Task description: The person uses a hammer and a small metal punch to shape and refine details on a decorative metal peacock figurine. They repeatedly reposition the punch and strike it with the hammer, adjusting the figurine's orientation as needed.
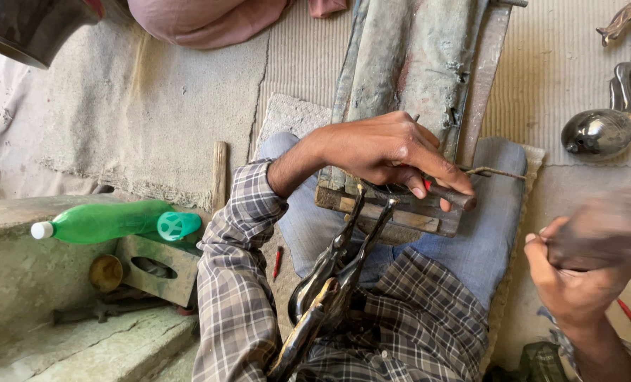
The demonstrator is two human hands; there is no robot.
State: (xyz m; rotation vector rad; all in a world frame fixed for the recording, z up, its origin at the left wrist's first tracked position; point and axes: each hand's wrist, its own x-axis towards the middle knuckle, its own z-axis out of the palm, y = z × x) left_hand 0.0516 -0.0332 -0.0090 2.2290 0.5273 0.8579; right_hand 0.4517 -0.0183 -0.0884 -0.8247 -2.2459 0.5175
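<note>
On the lap, across a wooden block (393,212) braced over the knees, left hand (389,152) pinches a short dark punch (453,197) tip-down against the work. Right hand (577,272) clenched round a blurred striker (605,230) — mid-swing, raised off to the side. Shiny metal figure (329,283) with thin legs lies against the shirt, legs reaching the block. Finished-looking polished pieces (602,131) sit on the mat, well apart. Judged: striking work under way — how much remains cannot be told. Green bottle (107,221) rests on the step at left.
</note>
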